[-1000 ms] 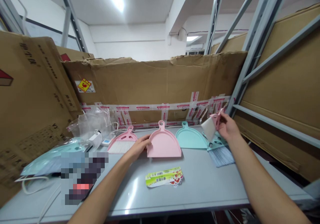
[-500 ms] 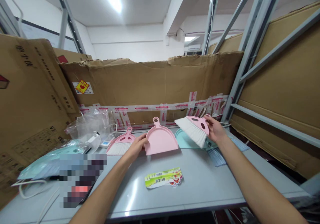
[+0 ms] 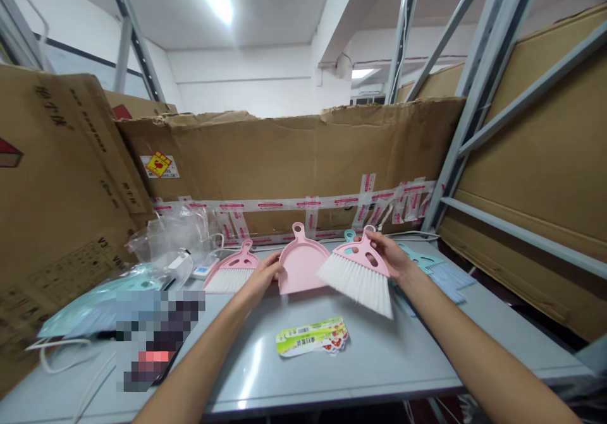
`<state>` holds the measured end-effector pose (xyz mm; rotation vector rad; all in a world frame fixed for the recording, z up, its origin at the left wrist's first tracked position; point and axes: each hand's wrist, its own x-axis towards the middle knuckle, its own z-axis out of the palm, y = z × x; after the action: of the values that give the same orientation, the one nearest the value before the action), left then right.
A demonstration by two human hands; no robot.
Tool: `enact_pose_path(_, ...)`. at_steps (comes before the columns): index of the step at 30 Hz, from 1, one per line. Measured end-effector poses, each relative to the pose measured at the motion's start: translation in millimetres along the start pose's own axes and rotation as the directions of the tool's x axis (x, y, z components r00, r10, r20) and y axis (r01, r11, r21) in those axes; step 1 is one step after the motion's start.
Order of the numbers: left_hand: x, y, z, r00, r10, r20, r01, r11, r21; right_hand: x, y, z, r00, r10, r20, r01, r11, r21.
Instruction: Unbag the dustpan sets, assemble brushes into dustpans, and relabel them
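Observation:
My left hand (image 3: 266,275) grips the left edge of a pink dustpan (image 3: 301,266), which is tilted up with its handle pointing away. In my right hand (image 3: 389,254) is a pink brush (image 3: 361,254), held near its handle. Its white bristles (image 3: 363,285) fan down and overlap the dustpan's right side in view. Left of my left hand lies another pink brush (image 3: 241,258) with white bristles. Teal brushes (image 3: 420,260) with blue bristles lie behind and to the right of my right hand. A green and white card label (image 3: 310,337) lies in front of the dustpan.
On the grey table (image 3: 284,386), clear plastic bags (image 3: 177,237), a bagged teal set (image 3: 95,304), white cables (image 3: 45,354) and a blurred dark object (image 3: 165,342) lie left. Cardboard (image 3: 265,152) and metal posts (image 3: 455,139) stand behind.
My right hand has turned the pink brush so its handle points up and its bristles down, and moved it slightly left and nearer. The left hand still grips the dustpan.

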<state>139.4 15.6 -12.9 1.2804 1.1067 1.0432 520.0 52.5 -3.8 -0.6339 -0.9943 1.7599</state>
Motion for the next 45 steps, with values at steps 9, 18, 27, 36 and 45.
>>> enact_pose_path(9, -1, -4, 3.4, 1.000, -0.001, 0.010, 0.000, 1.000, 0.026, 4, 17, 13, 0.994, 0.009, 0.105, -0.014, 0.999, 0.048)
enact_pose_path(18, 3, -12, 2.2, 1.000, -0.006, 0.022, 0.006, 1.000, 0.004, -5, 22, 35, 0.982, -0.079, 0.173, 0.086, 0.996, -0.035)
enact_pose_path(27, -1, -16, 9.8, 0.985, 0.160, 0.068, -0.169, 0.971, 0.166, 1, 38, 48, 0.986, -0.040, 0.161, 0.057, 0.993, -0.105)
enact_pose_path(36, -12, -5, 34.1, 0.941, 0.318, 0.119, -0.338, 0.908, 0.246, 17, 54, 69, 0.967, -0.012, 0.255, 0.032, 0.997, -0.076)
enact_pose_path(45, -17, 0, 35.9, 0.876, 0.463, 0.135, -0.477, 0.793, 0.379, 15, 40, 73, 0.952, 0.002, 0.307, 0.081, 0.963, -0.257)
